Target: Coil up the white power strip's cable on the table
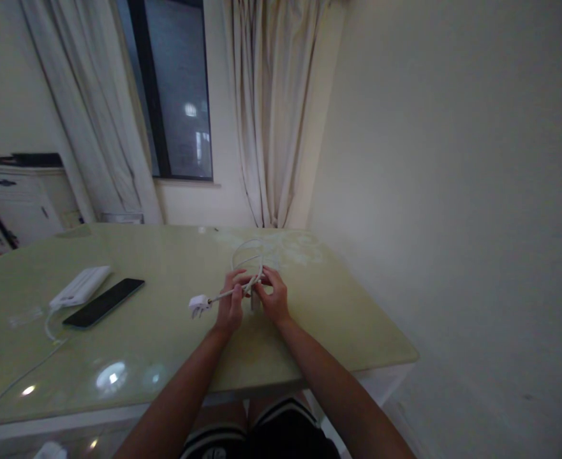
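Both hands are together above the table, around a looped white cable (261,260). My left hand (231,305) is closed on the cable, its fingers bent about it. From this hand a stretch of cable runs left to a white plug (199,304) with its prongs pointing down. My right hand (274,298) pinches the cable where its strands meet. Loops of the cable rise and spread beyond the fingertips. Between the hands, a small pale piece (255,299) hangs below the fingers; I cannot make out what it is.
On the left of the greenish table (175,255) lie a black phone (104,303) and a white power bank (80,287) with a white cord (20,377) trailing to the front edge. A wall (453,223) borders the right. Curtains (281,115) and a window (180,89) are behind.
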Demonstrator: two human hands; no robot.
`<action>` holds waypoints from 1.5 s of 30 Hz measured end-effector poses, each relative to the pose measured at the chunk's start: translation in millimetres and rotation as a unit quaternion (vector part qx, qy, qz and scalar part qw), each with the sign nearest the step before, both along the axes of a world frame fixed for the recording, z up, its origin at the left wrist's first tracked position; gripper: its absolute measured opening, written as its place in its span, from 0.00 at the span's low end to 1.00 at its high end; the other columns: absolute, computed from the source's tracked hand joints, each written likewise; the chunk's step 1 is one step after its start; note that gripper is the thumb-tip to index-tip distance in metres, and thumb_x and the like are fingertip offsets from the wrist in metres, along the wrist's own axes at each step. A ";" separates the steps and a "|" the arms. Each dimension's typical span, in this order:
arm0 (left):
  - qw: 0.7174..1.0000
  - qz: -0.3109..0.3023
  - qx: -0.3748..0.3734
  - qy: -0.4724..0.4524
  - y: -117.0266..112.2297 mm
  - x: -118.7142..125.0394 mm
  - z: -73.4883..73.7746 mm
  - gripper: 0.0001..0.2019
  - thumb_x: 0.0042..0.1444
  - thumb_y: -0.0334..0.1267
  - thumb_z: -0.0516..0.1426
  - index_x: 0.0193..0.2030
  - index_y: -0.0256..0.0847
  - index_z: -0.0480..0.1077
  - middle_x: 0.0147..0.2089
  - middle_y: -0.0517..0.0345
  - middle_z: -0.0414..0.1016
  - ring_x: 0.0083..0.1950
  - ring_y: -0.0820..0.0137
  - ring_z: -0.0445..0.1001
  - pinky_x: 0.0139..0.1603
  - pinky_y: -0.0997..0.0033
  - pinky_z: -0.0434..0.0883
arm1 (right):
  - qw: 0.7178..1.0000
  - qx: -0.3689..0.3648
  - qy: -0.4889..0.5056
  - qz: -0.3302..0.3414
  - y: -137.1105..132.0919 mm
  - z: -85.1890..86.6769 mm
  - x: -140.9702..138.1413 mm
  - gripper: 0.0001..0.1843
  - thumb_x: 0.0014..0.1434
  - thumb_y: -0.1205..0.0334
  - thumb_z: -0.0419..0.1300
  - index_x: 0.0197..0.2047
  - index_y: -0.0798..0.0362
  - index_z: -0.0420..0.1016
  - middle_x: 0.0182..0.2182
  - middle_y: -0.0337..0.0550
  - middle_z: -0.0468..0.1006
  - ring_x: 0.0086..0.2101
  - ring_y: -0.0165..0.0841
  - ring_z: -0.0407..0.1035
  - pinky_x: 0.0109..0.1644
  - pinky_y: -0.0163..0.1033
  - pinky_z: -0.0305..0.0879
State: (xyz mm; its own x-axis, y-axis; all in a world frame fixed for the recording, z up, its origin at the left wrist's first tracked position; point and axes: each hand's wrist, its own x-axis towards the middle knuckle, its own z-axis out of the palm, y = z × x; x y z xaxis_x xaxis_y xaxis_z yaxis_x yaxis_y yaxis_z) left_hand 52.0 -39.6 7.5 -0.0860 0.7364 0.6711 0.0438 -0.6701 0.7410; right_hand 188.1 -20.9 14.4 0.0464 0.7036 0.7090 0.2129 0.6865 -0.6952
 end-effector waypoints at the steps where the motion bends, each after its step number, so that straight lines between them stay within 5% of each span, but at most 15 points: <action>1: 1.000 -0.019 -0.011 -0.007 -0.7 -1.1 0.7 0.21 0.69 0.51 0.45 0.59 0.42 0.67 0.51 0.47 0.77 0.41 0.66 0.77 0.35 0.67 0.74 | 1.000 0.012 -0.014 -0.006 -1.0 1.8 0.7 0.20 0.62 0.54 0.64 0.55 0.51 0.77 0.56 0.52 0.75 0.51 0.41 0.74 0.55 0.44 0.73; 8: 0.998 -0.047 -0.007 0.042 -2.4 -1.3 -2.0 0.20 0.69 0.50 0.45 0.59 0.41 0.67 0.53 0.46 0.76 0.46 0.63 0.76 0.37 0.66 0.75 | 0.996 0.061 -0.052 -0.024 -0.8 5.0 5.1 0.19 0.64 0.56 0.62 0.56 0.51 0.77 0.55 0.54 0.76 0.56 0.42 0.70 0.61 0.46 0.67; 16: 0.988 0.063 0.080 0.118 -8.0 10.7 6.8 0.20 0.69 0.49 0.45 0.59 0.44 0.69 0.55 0.43 0.74 0.55 0.57 0.74 0.55 0.52 0.72 | 0.997 0.021 -0.071 -0.014 -1.2 7.8 5.9 0.14 0.66 0.52 0.57 0.47 0.48 0.80 0.44 0.47 0.80 0.46 0.40 0.74 0.53 0.45 0.70; 21: 0.989 0.086 0.083 0.084 -5.4 5.8 13.7 0.21 0.70 0.48 0.44 0.52 0.40 0.74 0.52 0.45 0.77 0.52 0.61 0.75 0.55 0.57 0.72 | 0.987 0.033 -0.142 -0.066 0.4 6.1 5.5 0.16 0.69 0.49 0.55 0.45 0.48 0.80 0.42 0.48 0.81 0.45 0.41 0.73 0.53 0.46 0.67; 28: 0.992 0.122 0.018 0.038 -5.2 -5.0 20.9 0.25 0.69 0.50 0.44 0.44 0.39 0.79 0.41 0.50 0.82 0.41 0.64 0.78 0.43 0.65 0.73 | 0.912 0.084 -0.381 -0.126 -5.8 33.9 15.0 0.12 0.68 0.57 0.58 0.36 0.50 0.80 0.35 0.48 0.80 0.39 0.39 0.71 0.49 0.42 0.60; 37: 0.981 0.172 0.027 0.085 -10.9 -21.6 48.4 0.24 0.69 0.48 0.44 0.40 0.41 0.81 0.39 0.53 0.83 0.38 0.65 0.78 0.40 0.66 0.72 | 0.862 0.119 -0.479 -0.121 6.7 67.1 47.8 0.11 0.67 0.59 0.58 0.37 0.51 0.80 0.36 0.48 0.82 0.39 0.37 0.71 0.49 0.41 0.58; 40: 0.974 0.214 -0.006 0.079 -16.7 -48.6 60.2 0.24 0.68 0.48 0.44 0.39 0.41 0.81 0.37 0.55 0.83 0.32 0.67 0.76 0.39 0.66 0.72 | 0.844 0.071 -0.510 -0.152 19.6 75.0 77.6 0.09 0.66 0.61 0.58 0.37 0.51 0.80 0.37 0.48 0.82 0.40 0.37 0.73 0.47 0.40 0.59; 45: 0.973 0.223 0.006 -0.058 -18.1 -82.8 76.8 0.23 0.66 0.49 0.45 0.35 0.39 0.77 0.34 0.53 0.81 0.41 0.63 0.79 0.52 0.59 0.72 | 0.811 -0.063 -0.531 -0.236 38.5 82.5 119.5 0.08 0.65 0.65 0.58 0.38 0.51 0.80 0.38 0.49 0.83 0.39 0.38 0.74 0.42 0.38 0.60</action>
